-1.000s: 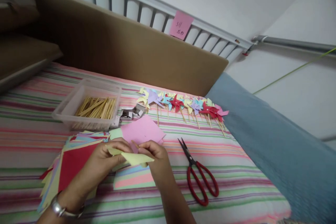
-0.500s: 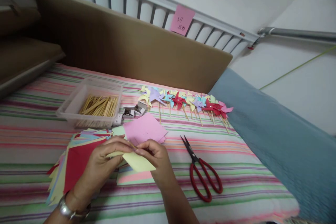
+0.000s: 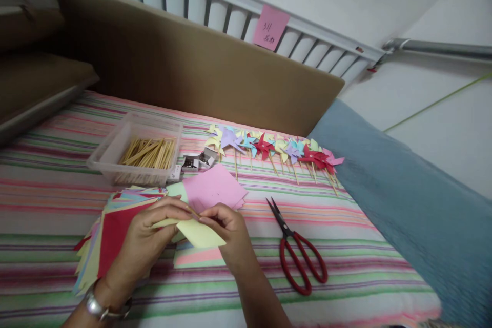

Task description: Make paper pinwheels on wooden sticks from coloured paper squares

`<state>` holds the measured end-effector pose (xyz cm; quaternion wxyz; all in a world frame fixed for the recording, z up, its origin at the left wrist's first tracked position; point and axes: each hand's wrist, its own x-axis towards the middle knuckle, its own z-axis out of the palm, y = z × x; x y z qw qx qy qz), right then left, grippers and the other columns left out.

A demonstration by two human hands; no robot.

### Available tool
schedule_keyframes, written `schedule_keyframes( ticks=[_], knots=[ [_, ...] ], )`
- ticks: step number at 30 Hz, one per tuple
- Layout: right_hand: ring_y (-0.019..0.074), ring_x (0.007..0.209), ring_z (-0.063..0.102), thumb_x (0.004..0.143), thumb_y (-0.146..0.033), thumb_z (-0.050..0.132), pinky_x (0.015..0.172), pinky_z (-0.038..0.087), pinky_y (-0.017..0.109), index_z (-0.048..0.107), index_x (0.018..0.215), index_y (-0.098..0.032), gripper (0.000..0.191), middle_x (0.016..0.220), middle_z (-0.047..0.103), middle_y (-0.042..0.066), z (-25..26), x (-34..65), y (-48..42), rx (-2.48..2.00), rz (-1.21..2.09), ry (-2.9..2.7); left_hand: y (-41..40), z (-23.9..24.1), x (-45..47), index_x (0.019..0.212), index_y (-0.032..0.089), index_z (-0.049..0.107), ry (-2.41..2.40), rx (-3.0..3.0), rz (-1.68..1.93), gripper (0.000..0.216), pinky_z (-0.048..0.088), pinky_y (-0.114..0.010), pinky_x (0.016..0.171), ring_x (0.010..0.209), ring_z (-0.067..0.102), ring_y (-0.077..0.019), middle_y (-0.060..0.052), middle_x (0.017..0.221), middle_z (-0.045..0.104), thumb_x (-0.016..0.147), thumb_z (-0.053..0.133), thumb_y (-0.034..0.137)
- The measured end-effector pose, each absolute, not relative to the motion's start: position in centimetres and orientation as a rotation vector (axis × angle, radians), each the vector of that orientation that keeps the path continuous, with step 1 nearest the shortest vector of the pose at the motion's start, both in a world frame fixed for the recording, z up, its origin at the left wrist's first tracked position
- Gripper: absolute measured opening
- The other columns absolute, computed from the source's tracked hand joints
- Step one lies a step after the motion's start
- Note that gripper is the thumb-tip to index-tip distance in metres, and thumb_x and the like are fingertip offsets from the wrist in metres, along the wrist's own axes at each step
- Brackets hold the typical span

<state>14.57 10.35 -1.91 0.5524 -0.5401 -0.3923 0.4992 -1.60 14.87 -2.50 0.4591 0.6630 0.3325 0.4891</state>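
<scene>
My left hand [image 3: 148, 238] and my right hand [image 3: 226, 230] meet over the striped cloth, both pinched on a pale yellow paper sheet [image 3: 200, 233]. A thin wooden stick [image 3: 191, 211] shows between the fingertips where the hands touch. Under and left of the hands lies a stack of coloured paper squares [image 3: 111, 230], red on top. A pink paper square [image 3: 213, 189] lies just beyond my fingers.
Red-handled scissors [image 3: 300, 256] lie to the right of my hands. A clear tray of wooden sticks [image 3: 140, 154] stands behind, with small pin boxes [image 3: 198, 161] beside it. A row of finished paper pinwheels [image 3: 272, 151] lies farther back. A cardboard panel [image 3: 192, 72] leans against the railing.
The view has shifted slightly, so everything sits a little farther right. My hands stay together on the yellow paper, its free corner now hanging lower.
</scene>
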Motion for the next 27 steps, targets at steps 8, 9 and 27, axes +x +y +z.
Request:
schedule_keyframes(
  ticks=[8, 9, 27],
  knots=[
    [0.0139, 0.059, 0.052, 0.065, -0.029, 0.073, 0.052, 0.038, 0.023, 0.067, 0.064, -0.019, 0.012, 0.060, 0.061, -0.001, -1.92, 14.48, 10.39, -1.289, 1.162, -0.953, 14.76, -2.21, -1.58, 0.071, 0.025, 0.075, 0.824, 1.625, 1.216, 0.016, 0.045, -0.030, 0.084, 0.084, 0.064, -0.0195, -0.003, 0.081, 0.072, 0.070, 0.063, 0.014],
    [0.0139, 0.059, 0.052, 0.064, -0.029, 0.073, 0.052, 0.038, 0.023, 0.067, 0.064, -0.019, 0.012, 0.060, 0.061, -0.001, -1.90, 14.47, 10.39, -1.291, 1.158, -0.957, 14.76, -2.23, -1.59, 0.071, 0.025, 0.075, 0.826, 1.627, 1.215, 0.016, 0.044, -0.030, 0.084, 0.084, 0.064, -0.0192, -0.002, 0.081, 0.072, 0.070, 0.063, 0.014],
    [0.0116, 0.052, 0.054, 0.060, -0.018, 0.068, 0.046, 0.042, 0.021, 0.071, 0.061, -0.019, 0.003, 0.060, 0.059, -0.003, -1.49, 13.93, 10.40, -1.293, 1.063, -0.913, 14.71, -2.87, -1.06, 0.064, 0.026, 0.071, 0.884, 1.389, 1.159, 0.009, 0.036, -0.033, 0.101, 0.081, 0.065, -0.0154, 0.003, 0.076, 0.072, 0.069, 0.070, 0.019]
  ],
)
